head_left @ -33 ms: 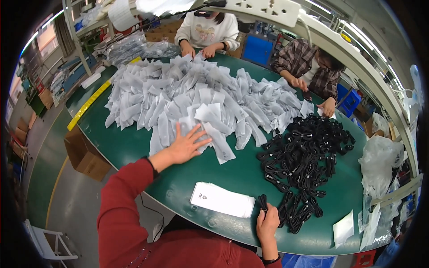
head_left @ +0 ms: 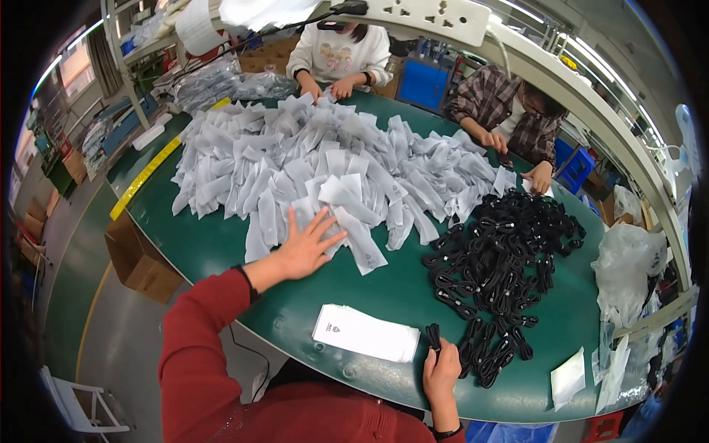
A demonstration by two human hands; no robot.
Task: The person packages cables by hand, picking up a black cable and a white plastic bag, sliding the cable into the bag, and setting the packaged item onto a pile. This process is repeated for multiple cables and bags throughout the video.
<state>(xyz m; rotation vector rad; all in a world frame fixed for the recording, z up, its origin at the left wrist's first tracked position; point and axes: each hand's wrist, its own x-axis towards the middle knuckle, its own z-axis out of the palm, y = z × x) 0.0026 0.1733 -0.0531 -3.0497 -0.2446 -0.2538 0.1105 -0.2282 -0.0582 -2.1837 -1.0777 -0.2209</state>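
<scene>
At a green table, a person in red has the left hand spread at the near edge of a broad heap of pale pouches, fingers wide apart and gripping nothing that shows. Low at the near side, the right hand has its fingers closed around one bundled black cable, its top end poking up just beside a flat stack of white bags. Farther right lies a large pile of loose black cables. Much looks done, judging by the pouch heap, though whether every pouch is filled cannot be told; the loose cables and flat stack appear left. Across the table sit a co-worker in white and another in a checked shirt.
</scene>
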